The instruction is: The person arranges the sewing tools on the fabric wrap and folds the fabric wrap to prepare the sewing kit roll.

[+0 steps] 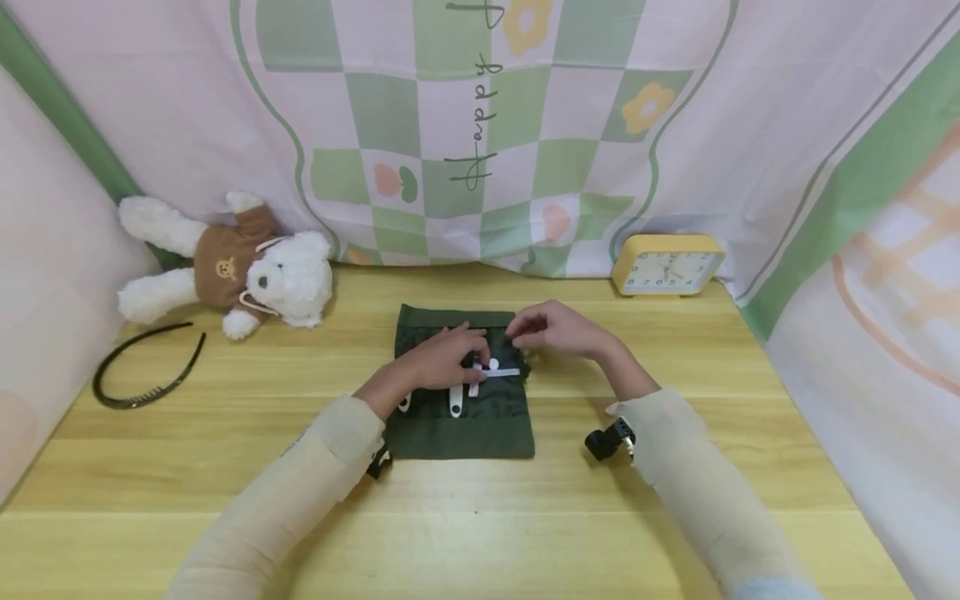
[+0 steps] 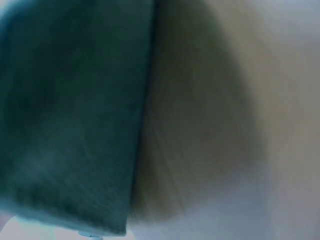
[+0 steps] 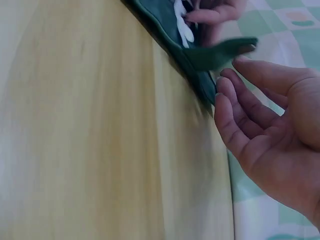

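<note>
A dark green fabric tool pouch (image 1: 457,437) lies unfolded on the table, with white-handled tools (image 1: 456,402), a pink-and-white piece (image 1: 474,388) and a slim white strip (image 1: 502,372) on it. Over its middle, my left hand (image 1: 446,357) rests with bent fingers touching the pieces; its fingertips partly cover them. At the pouch's upper right edge is my right hand (image 1: 558,327), fingers loosely curved. The right wrist view shows a raised green strap (image 3: 215,54) beside that thumb, with a gap between thumb and fingers. Only the pouch's edge (image 2: 75,125) and blurred tabletop appear in the left wrist view.
A white plush dog (image 1: 296,279) in a brown top lies at the back left, above a black headband (image 1: 142,400). At the back right stands a yellow clock (image 1: 667,265). A checked curtain (image 1: 480,108) hangs behind the wooden table (image 1: 465,542).
</note>
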`<state>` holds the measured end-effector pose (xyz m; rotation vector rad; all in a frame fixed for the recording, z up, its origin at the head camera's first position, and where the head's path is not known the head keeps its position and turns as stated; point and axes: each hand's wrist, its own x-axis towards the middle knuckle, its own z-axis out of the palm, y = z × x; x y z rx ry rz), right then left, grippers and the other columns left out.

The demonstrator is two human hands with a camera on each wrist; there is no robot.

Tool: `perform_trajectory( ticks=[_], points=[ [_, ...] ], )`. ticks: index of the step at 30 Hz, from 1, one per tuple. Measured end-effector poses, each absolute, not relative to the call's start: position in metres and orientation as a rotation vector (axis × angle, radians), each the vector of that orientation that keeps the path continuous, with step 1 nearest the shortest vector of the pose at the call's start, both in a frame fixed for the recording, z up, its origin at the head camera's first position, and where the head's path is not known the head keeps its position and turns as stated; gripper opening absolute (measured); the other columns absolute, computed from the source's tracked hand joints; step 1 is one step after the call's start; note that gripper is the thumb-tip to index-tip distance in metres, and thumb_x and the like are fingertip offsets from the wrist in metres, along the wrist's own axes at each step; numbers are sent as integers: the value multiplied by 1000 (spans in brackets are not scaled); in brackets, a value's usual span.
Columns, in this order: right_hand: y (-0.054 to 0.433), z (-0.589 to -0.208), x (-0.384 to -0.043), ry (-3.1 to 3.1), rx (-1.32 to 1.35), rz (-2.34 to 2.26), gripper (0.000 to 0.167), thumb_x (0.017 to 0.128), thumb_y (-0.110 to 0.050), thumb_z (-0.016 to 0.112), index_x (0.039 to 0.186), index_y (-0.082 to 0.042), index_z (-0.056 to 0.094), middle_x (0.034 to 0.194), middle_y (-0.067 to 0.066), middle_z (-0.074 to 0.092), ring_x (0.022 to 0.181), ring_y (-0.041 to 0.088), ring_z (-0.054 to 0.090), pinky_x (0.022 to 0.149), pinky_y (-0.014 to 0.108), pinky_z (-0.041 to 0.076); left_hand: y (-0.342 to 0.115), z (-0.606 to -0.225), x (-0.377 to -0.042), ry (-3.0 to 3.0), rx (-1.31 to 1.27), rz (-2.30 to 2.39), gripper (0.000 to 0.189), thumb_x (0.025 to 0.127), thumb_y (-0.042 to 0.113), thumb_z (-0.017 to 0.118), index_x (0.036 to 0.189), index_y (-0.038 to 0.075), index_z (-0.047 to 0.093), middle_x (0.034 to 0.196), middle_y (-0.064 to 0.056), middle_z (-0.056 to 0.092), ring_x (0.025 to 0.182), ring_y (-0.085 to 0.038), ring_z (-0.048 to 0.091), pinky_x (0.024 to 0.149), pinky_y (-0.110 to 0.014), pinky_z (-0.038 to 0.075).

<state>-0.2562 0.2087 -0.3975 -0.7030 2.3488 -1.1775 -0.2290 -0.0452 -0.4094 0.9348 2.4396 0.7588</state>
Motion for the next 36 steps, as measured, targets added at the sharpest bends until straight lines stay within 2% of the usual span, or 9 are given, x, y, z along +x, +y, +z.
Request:
perform_trajectory(
  ticks=[8,17,27,36],
  points=[
    [238,-389,-248,2397,-674,-1198,24,97,-12,70,117,2,71,113,15,72,97,25,67,82,30,54,-43,-409,-228,2495,934,743,14,99,25,69,112,18,66,159,-12,39,154,-36,13,121,-59,9],
    [269,-386,-236,2401,-666,-1156,29,96,-12,72,119,4,69,115,18,70,102,24,67,84,29,55,-37,-409,-227,2570,978,639,25,102,30,64,125,20,66,161,-10,37,154,-34,14,121,-58,9],
    [300,-383,-219,2346,-696,-1115,35,95,-13,74,122,6,65,118,19,68,106,26,67,91,30,54,-32,-410,-227,2602,990,576,33,103,36,63,132,20,64,162,-9,33,154,-34,15,121,-59,10],
    [322,-381,-209,2347,-663,-1059,38,93,-17,76,123,4,66,119,17,69,107,30,67,89,30,55,-27,-411,-227,2578,981,583,39,103,37,62,137,20,62,164,-9,29,154,-34,12,121,-57,9]
  ],
)
